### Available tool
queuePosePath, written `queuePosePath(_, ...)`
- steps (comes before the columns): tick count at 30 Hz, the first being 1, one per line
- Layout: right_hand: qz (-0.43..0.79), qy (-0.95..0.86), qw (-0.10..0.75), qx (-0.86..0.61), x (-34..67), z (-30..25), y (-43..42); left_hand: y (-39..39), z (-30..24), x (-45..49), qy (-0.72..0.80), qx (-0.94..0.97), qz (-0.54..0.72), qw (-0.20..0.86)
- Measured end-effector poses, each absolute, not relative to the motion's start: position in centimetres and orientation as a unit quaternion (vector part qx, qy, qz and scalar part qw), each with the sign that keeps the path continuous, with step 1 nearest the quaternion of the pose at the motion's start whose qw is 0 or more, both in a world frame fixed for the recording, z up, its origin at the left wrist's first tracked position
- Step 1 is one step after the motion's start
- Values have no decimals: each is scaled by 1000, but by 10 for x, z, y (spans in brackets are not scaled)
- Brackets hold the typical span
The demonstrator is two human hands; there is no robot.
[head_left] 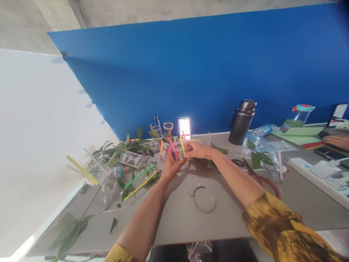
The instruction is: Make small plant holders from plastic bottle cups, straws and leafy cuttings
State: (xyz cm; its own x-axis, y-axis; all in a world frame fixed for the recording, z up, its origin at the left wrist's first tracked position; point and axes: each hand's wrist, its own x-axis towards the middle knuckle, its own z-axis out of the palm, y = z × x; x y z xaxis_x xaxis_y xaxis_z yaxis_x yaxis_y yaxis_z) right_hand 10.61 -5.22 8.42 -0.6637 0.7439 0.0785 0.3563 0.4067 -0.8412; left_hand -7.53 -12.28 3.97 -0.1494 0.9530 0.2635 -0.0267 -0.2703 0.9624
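Note:
Near the back of the table, both of my hands work close together on a bunch of coloured drinking straws (173,147), pink, purple, yellow and orange. My left hand (171,166) wraps round the lower part of the bunch. From the other side, my right hand (200,150) has its fingers closed at a yellow straw (182,145) beside an orange one. Something clear, like plastic, shows around the straws' lower ends, partly hidden by my fingers. Just behind stands a lit phone screen (184,128). A coil of wire (204,199) lies on the table in front of my hands.
Leafy stems, clear plastic bottles and loose straws, including a green straw (139,176), clutter the left. Scissors (261,180), a black flask (242,122) and a white power strip (317,178) lie or stand rightward. Another person's hand (336,141) rests at far right.

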Motion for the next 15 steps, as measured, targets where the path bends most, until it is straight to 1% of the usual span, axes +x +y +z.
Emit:
queuePosePath(2,448,-810,199,-323,113,84,-48,-124,42,-75,479,537,591,363)
queuePosePath(4,448,-796,206,-351,125,87,-40,-124,43,-75,483,541,587,359)
queuePosePath(5,441,-781,230,-379,132,89,-36,-124,44,-76,479,540,590,362)
queuePosePath(8,377,-723,347,-463,147,93,-27,-122,43,-77,468,532,605,363)
queuePosePath(9,344,-721,370,-474,148,92,-25,-122,42,-78,467,527,611,360)
queuePosePath(10,305,-736,370,-478,145,91,-25,-122,42,-78,471,518,618,358)
queuePosePath(11,257,-767,343,-478,140,89,-26,-121,42,-79,478,505,624,357)
queuePosePath(12,206,-802,296,-476,133,85,-28,-121,42,-81,482,490,634,354)
queuePosePath(14,92,-862,172,-467,115,75,-33,-120,44,-85,479,463,666,337)
queuePosePath(15,71,-866,146,-473,105,69,-36,-120,45,-87,472,452,684,324)
